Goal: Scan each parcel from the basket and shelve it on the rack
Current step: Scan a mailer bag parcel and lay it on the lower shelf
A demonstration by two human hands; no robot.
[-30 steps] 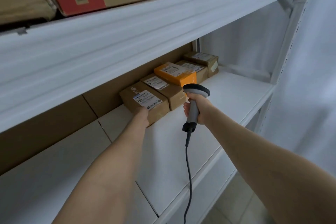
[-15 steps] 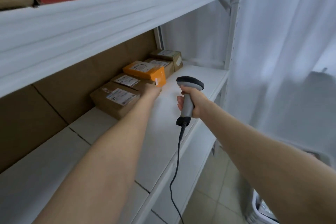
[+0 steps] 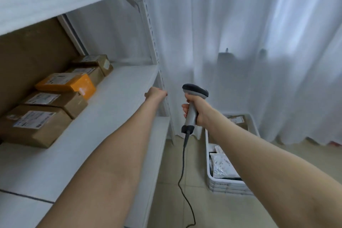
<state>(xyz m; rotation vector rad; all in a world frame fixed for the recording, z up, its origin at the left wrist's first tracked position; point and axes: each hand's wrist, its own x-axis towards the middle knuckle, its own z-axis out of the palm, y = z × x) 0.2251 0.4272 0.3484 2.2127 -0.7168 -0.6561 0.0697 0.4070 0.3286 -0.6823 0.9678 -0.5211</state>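
Five boxy cardboard parcels (image 3: 37, 126) line the shelf (image 3: 114, 98); right hand (image 3: 199, 113) grips the grey scanner (image 3: 195, 90); left hand (image 3: 156, 94), fingers hidden, unclear.

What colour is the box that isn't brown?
That box is orange, in the head view.

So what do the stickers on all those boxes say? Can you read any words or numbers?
Nothing can be read; the picture is blurred.
Nearest brown box, white label: unreadable.
Second brown box, white label: unreadable.
Orange box, label: unreadable.
Two far brown boxes, labels: unreadable.
Parcels in the basket: print too small.
Scanner: no marking visible.
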